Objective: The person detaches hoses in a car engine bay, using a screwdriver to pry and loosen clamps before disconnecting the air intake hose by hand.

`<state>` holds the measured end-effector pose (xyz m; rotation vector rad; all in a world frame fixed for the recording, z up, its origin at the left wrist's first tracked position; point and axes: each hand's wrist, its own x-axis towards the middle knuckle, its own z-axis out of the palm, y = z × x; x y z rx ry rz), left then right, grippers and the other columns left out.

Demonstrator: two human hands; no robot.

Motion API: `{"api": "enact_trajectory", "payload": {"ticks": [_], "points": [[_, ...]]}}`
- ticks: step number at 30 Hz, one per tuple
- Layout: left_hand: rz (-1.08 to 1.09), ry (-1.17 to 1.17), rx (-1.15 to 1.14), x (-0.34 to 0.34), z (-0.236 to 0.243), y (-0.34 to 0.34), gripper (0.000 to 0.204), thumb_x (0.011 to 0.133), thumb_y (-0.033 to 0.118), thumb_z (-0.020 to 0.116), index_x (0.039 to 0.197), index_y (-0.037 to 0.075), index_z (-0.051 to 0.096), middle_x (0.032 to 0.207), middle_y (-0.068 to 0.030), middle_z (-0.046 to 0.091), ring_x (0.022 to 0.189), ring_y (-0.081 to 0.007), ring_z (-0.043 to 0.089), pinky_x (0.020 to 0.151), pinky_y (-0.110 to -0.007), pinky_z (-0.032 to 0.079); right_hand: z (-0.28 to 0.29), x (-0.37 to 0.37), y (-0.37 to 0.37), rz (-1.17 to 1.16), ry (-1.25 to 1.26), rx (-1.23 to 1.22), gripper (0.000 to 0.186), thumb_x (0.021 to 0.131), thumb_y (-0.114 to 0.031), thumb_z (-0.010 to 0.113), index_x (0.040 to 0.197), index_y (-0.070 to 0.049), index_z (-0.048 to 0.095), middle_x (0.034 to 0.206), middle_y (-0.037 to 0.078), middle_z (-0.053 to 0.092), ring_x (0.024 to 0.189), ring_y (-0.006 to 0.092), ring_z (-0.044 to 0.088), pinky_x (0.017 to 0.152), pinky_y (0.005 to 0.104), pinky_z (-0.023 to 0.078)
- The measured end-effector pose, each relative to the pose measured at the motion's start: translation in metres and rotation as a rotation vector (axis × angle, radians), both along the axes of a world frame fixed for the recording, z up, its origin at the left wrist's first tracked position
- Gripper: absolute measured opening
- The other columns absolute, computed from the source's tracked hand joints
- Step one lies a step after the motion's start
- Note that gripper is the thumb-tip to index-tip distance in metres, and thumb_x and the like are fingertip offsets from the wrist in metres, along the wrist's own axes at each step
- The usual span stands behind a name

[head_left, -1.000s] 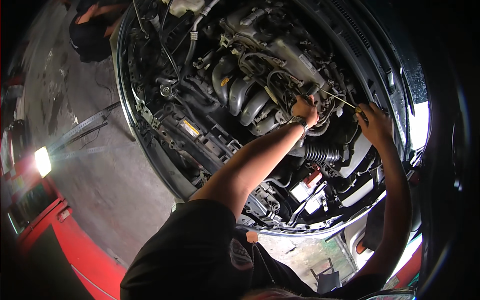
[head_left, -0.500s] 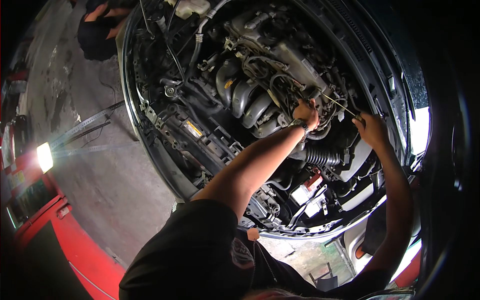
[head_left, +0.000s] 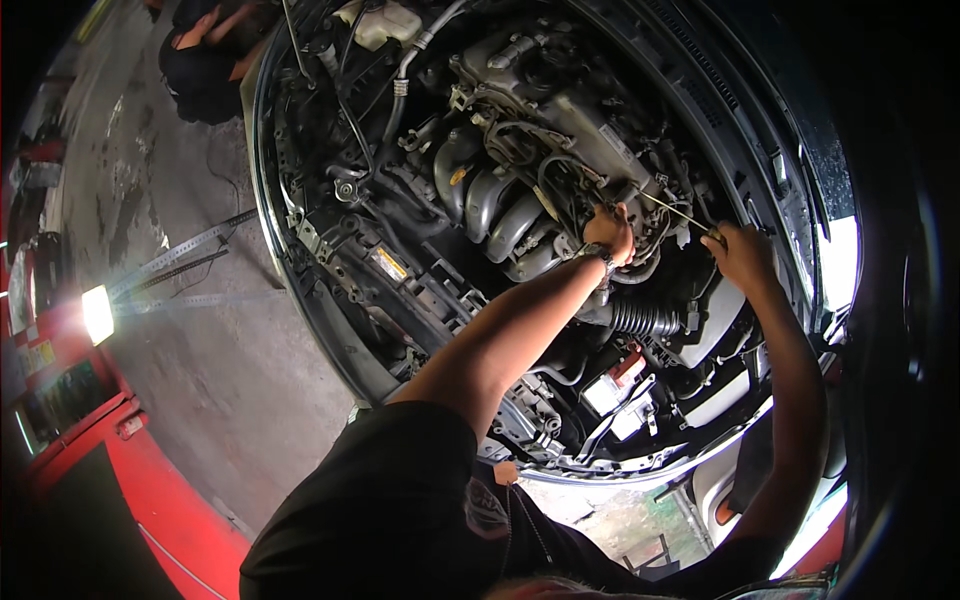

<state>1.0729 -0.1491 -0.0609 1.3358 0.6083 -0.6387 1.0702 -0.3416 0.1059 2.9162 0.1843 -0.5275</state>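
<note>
In the head view my left hand (head_left: 612,232), with a watch on the wrist, reaches into the engine (head_left: 560,125) among wires and hoses (head_left: 560,170). Its fingers are curled on something I cannot make out. My right hand (head_left: 738,255) grips the end of a long thin metal tool (head_left: 670,205), which slants up-left to the fittings just above my left hand. Curved intake pipes (head_left: 485,200) lie left of my hands. A ribbed air hose (head_left: 645,315) runs below them, and the battery (head_left: 610,390) sits nearer me.
The car's front rim (head_left: 330,370) curves around the engine bay. A co-worker (head_left: 195,75) in dark clothing crouches at upper left on the concrete floor (head_left: 200,390). A bright work lamp (head_left: 97,313) and a red vehicle (head_left: 170,500) are on the left.
The whole view has shifted slightly right and down. My right hand sits a little lower than a second ago, still on the tool. The co-worker's arms have moved slightly.
</note>
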Motion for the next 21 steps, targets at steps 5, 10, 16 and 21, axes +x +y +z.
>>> {"api": "enact_trajectory", "payload": {"ticks": [5, 10, 16, 21], "points": [[-0.044, 0.004, -0.009, -0.002, 0.001, -0.002, 0.044, 0.108, 0.043, 0.047, 0.118, 0.000, 0.043, 0.056, -0.0125, 0.060, 0.040, -0.0256, 0.060, 0.035, -0.039, 0.049, 0.000, -0.016, 0.004, 0.110, -0.084, -0.209, 0.040, 0.095, -0.047, 0.068, 0.106, -0.008, 0.071, 0.079, 0.018, 0.073, 0.075, 0.0383, 0.074, 0.066, 0.0483, 0.059], [-0.029, 0.033, -0.034, 0.006, -0.001, -0.006, 0.046, 0.108, 0.043, 0.046, 0.122, 0.000, 0.043, 0.058, -0.0147, 0.063, 0.042, -0.0276, 0.063, 0.038, -0.040, 0.054, -0.004, -0.015, -0.006, -0.063, -0.062, 0.162, 0.042, 0.096, -0.045, 0.069, 0.086, -0.004, 0.071, 0.074, 0.018, 0.071, 0.065, 0.0346, 0.071, 0.060, 0.0463, 0.054], [-0.065, 0.142, -0.098, 0.005, 0.007, -0.004, 0.060, 0.107, 0.049, 0.043, 0.138, -0.004, 0.041, 0.066, -0.0194, 0.069, 0.047, -0.0303, 0.069, 0.038, -0.039, 0.057, 0.008, 0.005, -0.011, -0.236, 0.145, 0.189, 0.041, 0.093, -0.043, 0.072, 0.084, -0.003, 0.071, 0.072, 0.021, 0.068, 0.069, 0.0399, 0.069, 0.067, 0.0483, 0.053], [-0.126, 0.011, 0.014, 0.005, -0.009, 0.005, 0.069, 0.106, 0.056, 0.043, 0.136, -0.006, 0.045, 0.066, -0.0182, 0.068, 0.048, -0.0279, 0.068, 0.042, -0.037, 0.055, 0.012, 0.002, 0.016, 0.052, -0.149, 0.042, 0.040, 0.094, -0.044, 0.071, 0.083, -0.005, 0.072, 0.073, 0.019, 0.070, 0.070, 0.0386, 0.071, 0.066, 0.0497, 0.053]]}}
